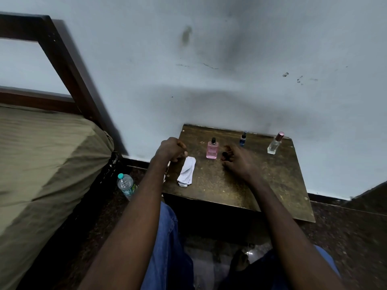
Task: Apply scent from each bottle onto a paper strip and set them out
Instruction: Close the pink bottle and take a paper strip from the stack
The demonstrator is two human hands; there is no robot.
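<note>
In the head view, a small brown worktop (261, 185) stands against the pale wall, right of the frame's centre. Three scent bottles stand along its far edge. The pink bottle (212, 150) is at the left with its black sprayer bare. The small blue bottle (243, 139) is in the middle, and the clear bottle (274, 144), with its rosy cap on, is at the right. A loose stack of white paper strips (187, 171) lies on the left part of the worktop, well apart from the blue and clear bottles.

The left hand (170, 149) hovers at the far end of the stack with its fingers curled. Its fingertips are just beside the top strip, but whether this grip has already pinched a strip cannot be told. The right hand (236, 162) rests just right of the pink bottle, and its narrow grip appears closed round a small dark cap (225, 154), probably that bottle's.

No strip is laid out yet, so this looks like the opening step: the first bottle is uncapped and a strip is being fetched. The next move calls for lifting one strip clear of the stack, putting the cap aside, and taking the pink bottle to spray it.

At the lower left of the frame a water bottle (125, 184) stands on the floor beside a bed (41, 164).
</note>
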